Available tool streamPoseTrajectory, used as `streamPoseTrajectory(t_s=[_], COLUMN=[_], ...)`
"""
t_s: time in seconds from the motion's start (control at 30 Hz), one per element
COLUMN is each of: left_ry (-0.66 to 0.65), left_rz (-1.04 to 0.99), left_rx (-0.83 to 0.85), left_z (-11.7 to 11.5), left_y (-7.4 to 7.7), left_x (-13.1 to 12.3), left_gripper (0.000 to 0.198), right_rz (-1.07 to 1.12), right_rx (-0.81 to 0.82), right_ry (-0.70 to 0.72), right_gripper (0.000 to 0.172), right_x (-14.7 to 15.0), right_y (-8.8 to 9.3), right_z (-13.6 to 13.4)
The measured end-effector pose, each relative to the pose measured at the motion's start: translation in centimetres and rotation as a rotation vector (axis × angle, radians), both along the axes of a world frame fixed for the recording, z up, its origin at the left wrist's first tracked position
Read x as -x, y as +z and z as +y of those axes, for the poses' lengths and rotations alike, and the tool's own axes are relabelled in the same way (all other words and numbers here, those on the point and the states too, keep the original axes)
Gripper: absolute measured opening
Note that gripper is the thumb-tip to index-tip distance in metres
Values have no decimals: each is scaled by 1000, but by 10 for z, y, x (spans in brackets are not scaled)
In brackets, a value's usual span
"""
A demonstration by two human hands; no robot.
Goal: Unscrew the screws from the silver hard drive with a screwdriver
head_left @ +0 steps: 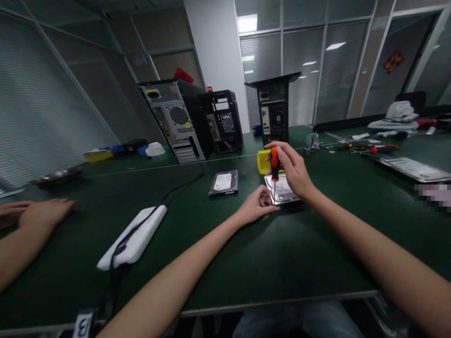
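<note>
In my right hand [294, 170] is a screwdriver [275, 164] with an orange and black handle, held nearly upright. Its shaft points down at the near left part of a silver hard drive [284, 191] that lies on the green table. My left hand [259, 203] is closed at the drive's left edge, with the thumb along the near corner. A yellow plastic box [262, 162] stands just behind the drive. To the left lies a second hard drive [223, 182], label up. Whether the screwdriver's tip sits in a screw is too small to tell.
Computer cases [176, 117] stand along the back, one [275, 110] behind my hands. A white power bank-like block [136, 237] with a black cable lies left. Pliers [384, 149] and more drives [416, 168] are right. Another person's hands [42, 216] rest at far left.
</note>
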State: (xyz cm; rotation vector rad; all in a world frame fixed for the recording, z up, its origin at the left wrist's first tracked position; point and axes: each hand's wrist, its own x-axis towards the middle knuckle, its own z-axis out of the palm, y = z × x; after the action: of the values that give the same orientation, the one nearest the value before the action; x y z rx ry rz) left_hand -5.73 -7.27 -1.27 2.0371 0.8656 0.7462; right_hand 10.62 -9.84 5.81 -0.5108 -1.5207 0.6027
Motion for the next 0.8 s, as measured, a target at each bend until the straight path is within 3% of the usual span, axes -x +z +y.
streamPoseTrajectory(t_s=[0.3,0.57,0.8], left_ry=[-1,5,-18], left_rz=[37,111,149], left_rx=[-36,-103,-130], left_z=[1,-1,-3], left_y=[-1,2,3], left_x=[0,-1,0], left_gripper=[43,36,35], right_rz=[-3,25,12], right_rx=[9,42,37], right_ry=[19,89,29], right_gripper=[20,28,35], right_x=[0,2,2], right_y=[2,-1,-3], right_z=[1,5,5])
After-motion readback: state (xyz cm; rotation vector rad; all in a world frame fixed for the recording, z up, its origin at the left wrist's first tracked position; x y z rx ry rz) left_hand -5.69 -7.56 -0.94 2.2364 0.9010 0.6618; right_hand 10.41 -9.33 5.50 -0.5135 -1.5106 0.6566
